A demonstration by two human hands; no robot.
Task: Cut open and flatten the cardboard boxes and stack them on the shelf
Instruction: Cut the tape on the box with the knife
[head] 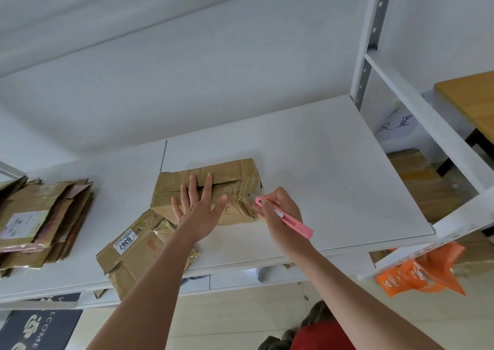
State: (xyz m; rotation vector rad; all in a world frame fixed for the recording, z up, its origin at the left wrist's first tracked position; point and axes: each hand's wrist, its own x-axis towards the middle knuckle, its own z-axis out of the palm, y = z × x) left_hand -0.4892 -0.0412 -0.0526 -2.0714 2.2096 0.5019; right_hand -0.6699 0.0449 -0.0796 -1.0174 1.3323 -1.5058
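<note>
Flattened stack [40, 216] lies far left on the shelf [334, 162], labelled box [139, 250] next. My left hand [197, 210], fingers spread flat, presses the taped box [213, 186]; my right hand [278, 210] grips the pink cutter [286, 220] at its right-hand tape. Best: press firmly, cut shallow, blade away from my left fingers.

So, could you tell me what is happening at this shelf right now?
A person is cutting open a cardboard box on the white shelf. The left hand presses flat on the box, and the right hand grips a pink utility knife with its tip at the box's taped right end. Another box, labelled 6367, lies at the shelf's front edge, and a stack of flattened boxes sits to the left.
</note>
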